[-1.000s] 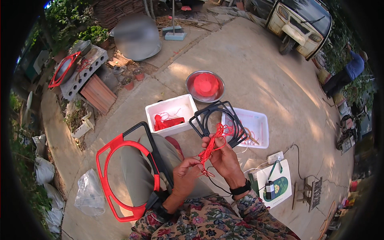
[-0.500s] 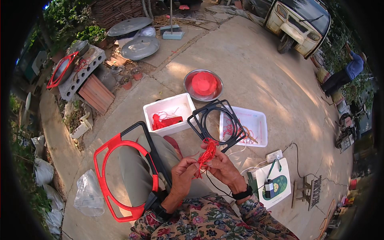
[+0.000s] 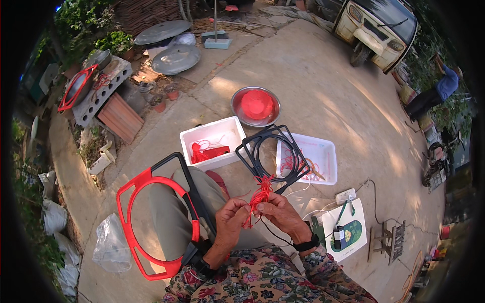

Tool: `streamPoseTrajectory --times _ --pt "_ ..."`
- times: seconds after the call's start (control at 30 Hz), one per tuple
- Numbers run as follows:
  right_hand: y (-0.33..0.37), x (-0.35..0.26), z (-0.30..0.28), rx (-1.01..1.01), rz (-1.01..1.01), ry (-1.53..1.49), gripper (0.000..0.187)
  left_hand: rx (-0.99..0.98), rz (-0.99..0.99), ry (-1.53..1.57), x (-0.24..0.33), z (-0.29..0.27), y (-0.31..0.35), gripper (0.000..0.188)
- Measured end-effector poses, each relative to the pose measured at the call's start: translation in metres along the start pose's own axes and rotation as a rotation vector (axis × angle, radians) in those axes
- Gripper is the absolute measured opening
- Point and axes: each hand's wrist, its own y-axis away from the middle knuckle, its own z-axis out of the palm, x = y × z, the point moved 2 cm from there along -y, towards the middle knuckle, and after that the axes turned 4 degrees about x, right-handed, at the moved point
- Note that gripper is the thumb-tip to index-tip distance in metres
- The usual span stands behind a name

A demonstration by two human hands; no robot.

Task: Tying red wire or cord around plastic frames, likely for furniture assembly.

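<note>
Between my two hands is a tangled bundle of red cord (image 3: 262,193). My left hand (image 3: 231,218) pinches its lower left side between thumb and fingers. My right hand (image 3: 281,214) is closed on the bundle's right side, with loops sticking up above the fingers. Across my left thigh lies a black frame with a round opening (image 3: 191,183), much of it wrapped in red cord (image 3: 125,212). Just beyond my right hand, a bare black frame with rings (image 3: 256,157) leans over the edge of a white tray.
A white foam box (image 3: 188,137) holds red cord and a red object. The white tray (image 3: 331,164) has cord scraps and scissors. Behind them stands a metal basin (image 3: 237,113) with a red bowl-like thing. At right are a paper bag (image 3: 356,209) and power strip (image 3: 345,196). A person stands far right.
The red bundle looks looser and more spread, and my right fingers have shifted lower on it. My left hand stays nearly in place. The frames have not visibly moved.
</note>
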Motion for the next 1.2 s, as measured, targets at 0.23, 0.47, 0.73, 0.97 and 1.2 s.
streamPoseTrajectory --times 0.23,0.47,0.73,0.97,1.2 --pt "0.004 -0.006 0.004 -0.019 0.038 0.135 0.021 0.04 0.062 0.022 -0.004 -0.008 -0.002 0.007" --pt "0.01 -0.003 -0.004 0.02 -0.063 0.205 0.026 0.093 0.031 0.075 -0.008 -0.01 -0.004 0.004" --pt "0.017 -0.006 -0.019 -0.083 0.017 0.092 0.03 0.05 0.062 0.105 -0.005 -0.008 -0.003 0.01" --pt "0.011 -0.009 -0.033 -0.012 -0.031 -0.284 0.039 0.019 -0.037 0.06 -0.004 -0.004 -0.002 0.018" --pt "0.011 -0.018 -0.046 0.076 -0.065 -0.28 0.039 -0.078 -0.064 0.048 -0.007 -0.006 -0.003 0.023"
